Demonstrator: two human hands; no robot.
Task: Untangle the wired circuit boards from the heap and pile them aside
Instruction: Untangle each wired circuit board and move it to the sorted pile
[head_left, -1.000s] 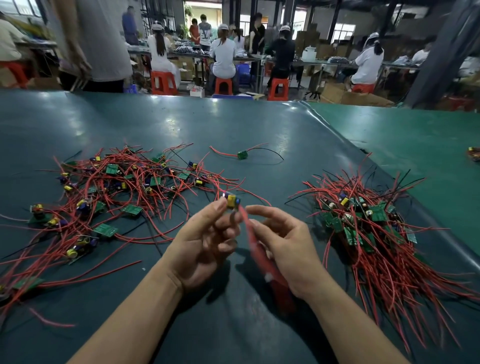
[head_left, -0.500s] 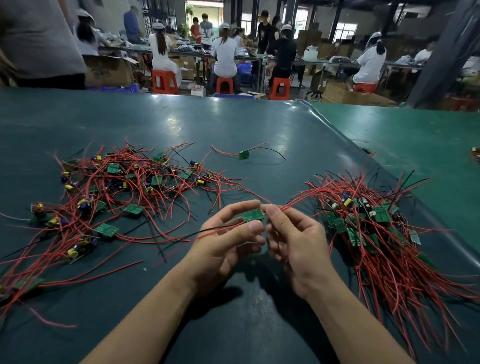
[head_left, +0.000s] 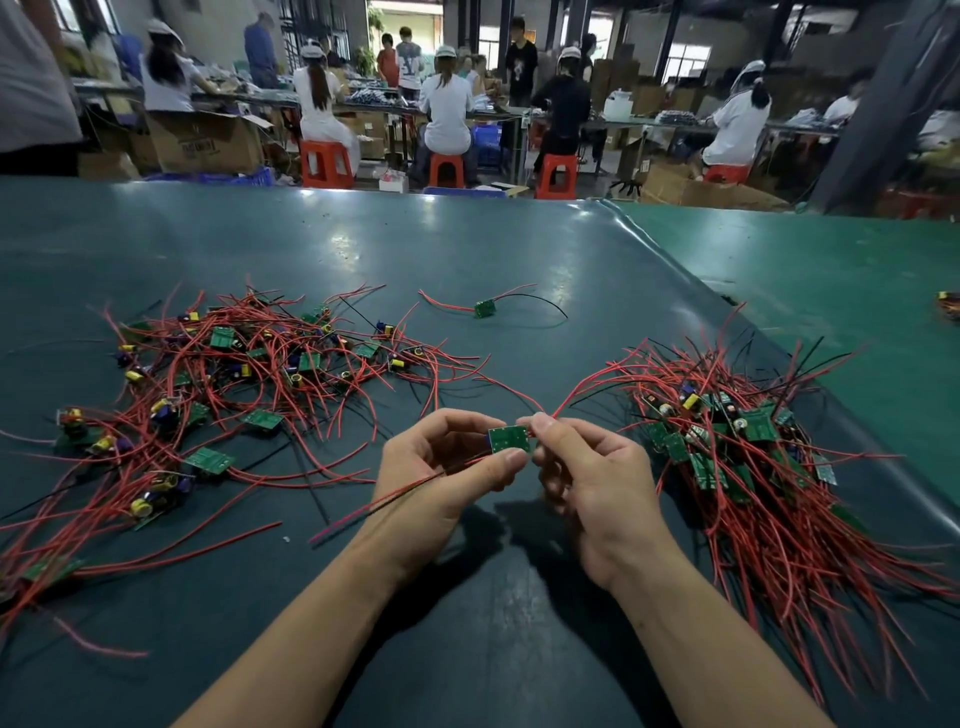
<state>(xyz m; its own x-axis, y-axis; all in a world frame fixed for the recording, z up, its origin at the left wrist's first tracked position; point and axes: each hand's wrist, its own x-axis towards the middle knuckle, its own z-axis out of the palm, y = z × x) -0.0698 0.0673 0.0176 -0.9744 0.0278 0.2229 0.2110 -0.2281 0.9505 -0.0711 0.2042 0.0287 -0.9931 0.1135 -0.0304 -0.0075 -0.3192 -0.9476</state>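
Green circuit board, centre near: pinched by left hand and right hand, fingers clamped on its edges. Tangled heap left; sorted pile right.

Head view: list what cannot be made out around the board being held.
- Circuit board: its component side faces away; only the green back shows.
- Left hand: palm and fingertips behind the board are hidden.
- Right hand: whether it pinches the board's edge or a wire is covered by its own fingers.
- Sorted pile: board count hidden under red wires.
- Heap: cut off at the left edge.
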